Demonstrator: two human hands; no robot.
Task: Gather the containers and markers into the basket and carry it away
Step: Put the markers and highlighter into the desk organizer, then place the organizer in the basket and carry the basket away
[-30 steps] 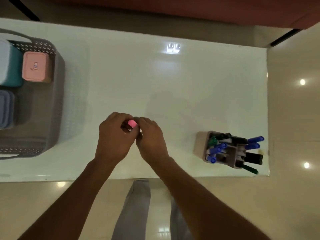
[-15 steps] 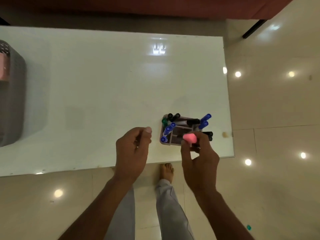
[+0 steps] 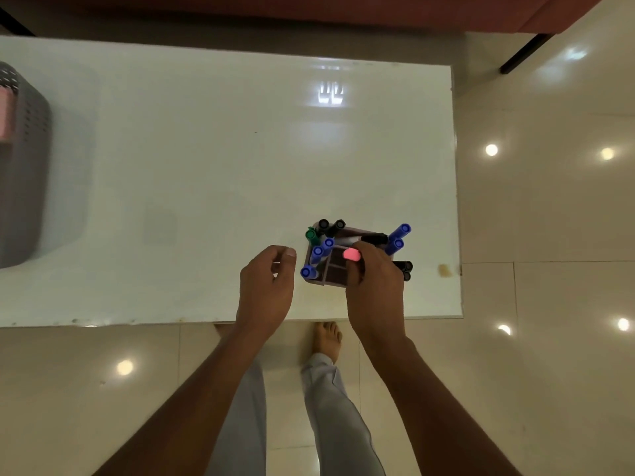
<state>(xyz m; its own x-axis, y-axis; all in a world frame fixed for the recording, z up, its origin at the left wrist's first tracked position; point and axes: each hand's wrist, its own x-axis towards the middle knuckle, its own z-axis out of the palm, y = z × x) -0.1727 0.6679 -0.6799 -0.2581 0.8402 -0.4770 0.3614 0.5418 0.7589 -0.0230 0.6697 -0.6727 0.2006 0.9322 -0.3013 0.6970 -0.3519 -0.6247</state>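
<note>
A pinkish marker holder (image 3: 330, 274) with dividers stands near the table's front right corner, full of blue, black and green markers (image 3: 318, 251). My right hand (image 3: 374, 283) is over the holder, fingers closed on a pink-capped marker (image 3: 352, 254) whose cap points up above a compartment. My left hand (image 3: 268, 286) hovers just left of the holder, loosely curled, holding nothing. The grey perforated basket (image 3: 31, 166) sits at the far left edge, mostly cut off, with a pink container (image 3: 3, 113) just visible inside.
The white table (image 3: 206, 166) ends close to the holder on the right and front. A small tan scrap (image 3: 444, 270) lies by the right edge. Glossy tiled floor and my legs are below.
The view swung right. My hands parted; the right hand carried the pink marker from the table's middle to the holder and now lowers it over a compartment. The left hand followed beside it.
</note>
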